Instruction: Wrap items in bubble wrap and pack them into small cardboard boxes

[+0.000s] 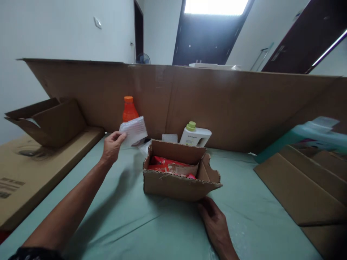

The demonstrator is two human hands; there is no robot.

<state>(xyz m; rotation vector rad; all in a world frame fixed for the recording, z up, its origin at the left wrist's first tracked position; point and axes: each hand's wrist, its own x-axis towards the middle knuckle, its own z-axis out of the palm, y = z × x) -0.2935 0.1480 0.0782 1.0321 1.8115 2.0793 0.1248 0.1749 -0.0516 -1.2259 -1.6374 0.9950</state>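
The white packet (134,130) is up in the air, above the table, left of the box and in front of the orange bottle (129,110). Its long side runs left to right and tips up a bit at the right end. Its flat face looks at the camera. The left hand (111,146) pinches it at the left edge, thumb & fingers pressed tight on it.

The box (173,186) sits in the middle of the green cloth (130,216), w/ its top open. Its long side goes left to right. The flap on the right is torn. Inside lie red packs (165,165), flat, partly under a brown bit of card. A pink bit peeks out near the front wall.

The right hand (214,218) is at the box's near right corner, low down, touching it. Fingers are bent, but can't tell if they grip the box or just rest there.

Behind the box stands a white jug (195,136) w/ a green cap, and a small clear bag (169,138) just left of it. A tall cardboard wall (217,104) runs across the back. On the left lie a flat carton (32,169) & a folded box (48,119). On the right are cardboard sheets (303,184) and a blurry teal thing (306,135).
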